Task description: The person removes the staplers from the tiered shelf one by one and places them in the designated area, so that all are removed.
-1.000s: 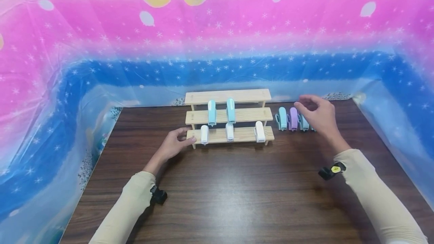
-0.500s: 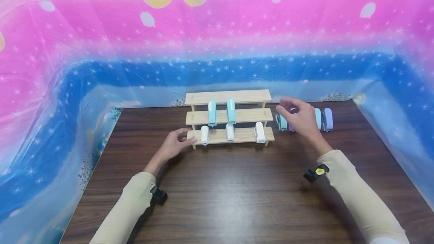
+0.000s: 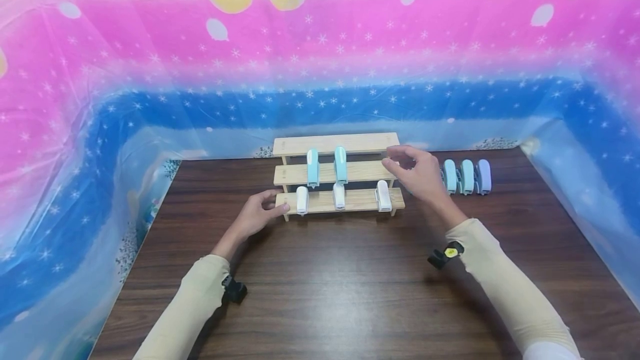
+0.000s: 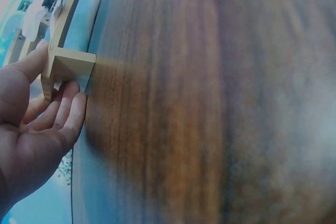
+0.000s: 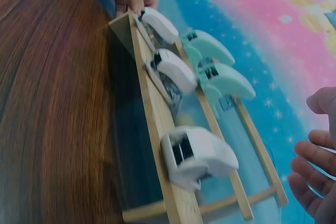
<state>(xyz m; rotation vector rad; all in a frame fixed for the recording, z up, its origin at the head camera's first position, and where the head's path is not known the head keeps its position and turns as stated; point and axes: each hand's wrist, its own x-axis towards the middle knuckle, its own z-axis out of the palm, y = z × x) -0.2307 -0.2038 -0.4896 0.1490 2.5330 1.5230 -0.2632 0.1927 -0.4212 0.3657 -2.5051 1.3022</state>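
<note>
A three-step wooden display stand (image 3: 336,143) sits at the back of the table. Its lowest step carries three white staplers (image 3: 383,195), small and curved. Two mint staplers (image 3: 312,166) stand on the middle step. My left hand (image 3: 255,214) grips the left end of the lowest step, thumb (image 4: 32,61) on top and fingers under the board. Over the right end of the middle step, my right hand (image 3: 417,174) hovers with fingers bent and nothing between them. In the right wrist view, its fingers (image 5: 312,156) are apart from the stand.
Right of the stand, a light blue stapler (image 3: 449,176), a mint-green stapler (image 3: 467,176) and a lilac stapler (image 3: 483,176) stand in a row on the dark wooden table (image 3: 320,293). A patterned cloth (image 3: 350,43) hangs behind and along the sides.
My right hand has moved left from above the stapler row to the stand's right end. It now covers the row's left part and uncovers the right part. My left hand stays put.
</note>
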